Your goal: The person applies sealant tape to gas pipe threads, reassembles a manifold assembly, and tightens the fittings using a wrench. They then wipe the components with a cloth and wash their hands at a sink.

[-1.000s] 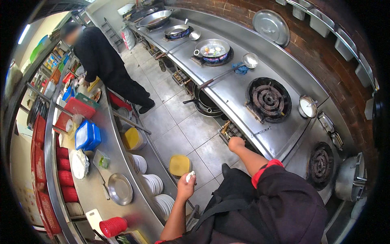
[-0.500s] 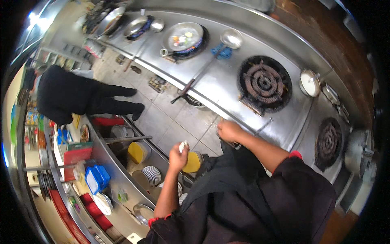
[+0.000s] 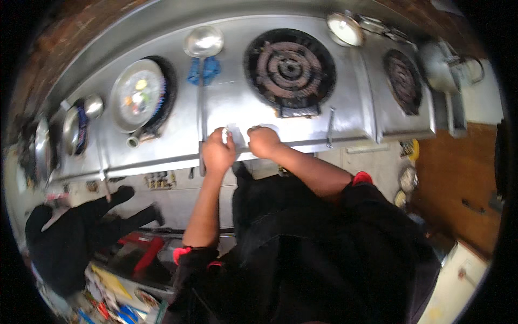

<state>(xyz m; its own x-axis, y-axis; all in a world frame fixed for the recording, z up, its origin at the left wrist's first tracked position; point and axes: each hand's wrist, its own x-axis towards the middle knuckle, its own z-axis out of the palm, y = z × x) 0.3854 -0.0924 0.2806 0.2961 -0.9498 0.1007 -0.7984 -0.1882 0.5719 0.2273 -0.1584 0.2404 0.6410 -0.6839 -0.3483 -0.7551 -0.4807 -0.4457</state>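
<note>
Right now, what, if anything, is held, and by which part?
The left hand holds a small white thing, the gripped part hidden. Whether the curled right hand holds anything cannot be told.

A commercial kitchen, judging by the long steel counter, ring burners, ladle and pan of food.

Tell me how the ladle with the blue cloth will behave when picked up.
The ladle will probably feel bowl-heavy: its wide bowl sits at one end of a long, thin handle. It should be stiff, since the handle looks straight. Pushed, it may drag the blue cloth that looks crumpled under the handle.
</note>
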